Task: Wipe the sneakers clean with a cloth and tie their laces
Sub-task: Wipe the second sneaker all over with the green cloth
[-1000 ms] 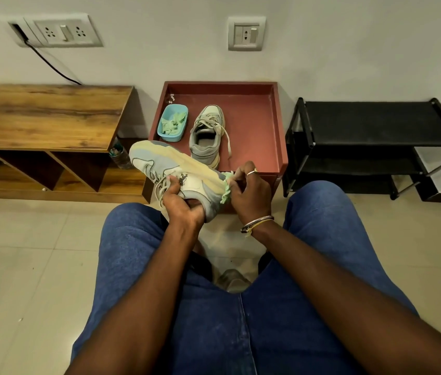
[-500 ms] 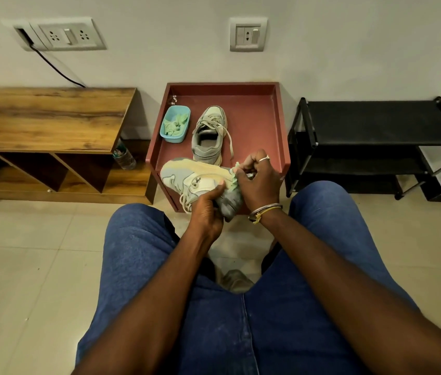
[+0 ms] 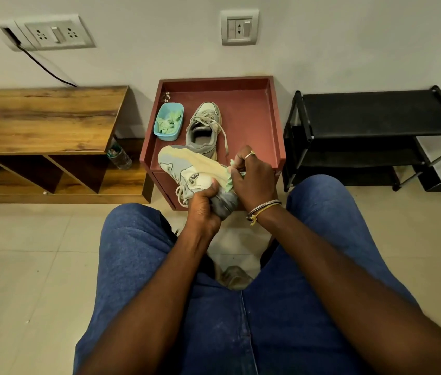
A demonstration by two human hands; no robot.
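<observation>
Over front edge of red table (image 3: 257,117): held sneaker (image 3: 184,169) on its side, sole up. left hand (image 3: 203,209) grips its heel end. right hand (image 3: 254,180) pinches green cloth (image 3: 229,176) against sole. second sneaker (image 3: 204,128) upright on red table, laces loose.
</observation>
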